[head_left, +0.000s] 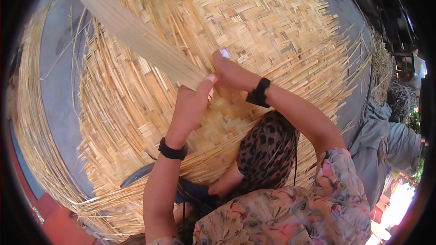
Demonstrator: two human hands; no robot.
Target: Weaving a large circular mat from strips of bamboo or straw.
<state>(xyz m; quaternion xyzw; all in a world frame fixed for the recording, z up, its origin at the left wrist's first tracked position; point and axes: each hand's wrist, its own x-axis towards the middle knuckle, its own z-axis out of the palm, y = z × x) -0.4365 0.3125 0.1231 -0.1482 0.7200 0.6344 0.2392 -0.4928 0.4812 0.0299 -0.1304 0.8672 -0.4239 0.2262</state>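
A long, flat, pale strip of split cane or bamboo (pixel 136 34) slants from the upper left down to my hands, blurred by motion. My left hand (pixel 190 104) is closed around its near end, with the thumb on top. Right beside it, my right hand (pixel 234 75) is closed, and white tape or cloth (pixel 224 53) shows on one finger. What its fingers hold is hidden. Both hands are above a large woven mat (pixel 254 9) with a zigzag pattern. Loose, unwoven strip ends stick out along the mat's edges.
A dark curved object, perhaps a blade (pixel 136 175), lies on the mat by my left forearm. A bundle of long strips (pixel 41 131) runs along the left on the grey floor (pixel 59 72). Grey cloth (pixel 386 136) and dry stalks (pixel 381 68) are at the right.
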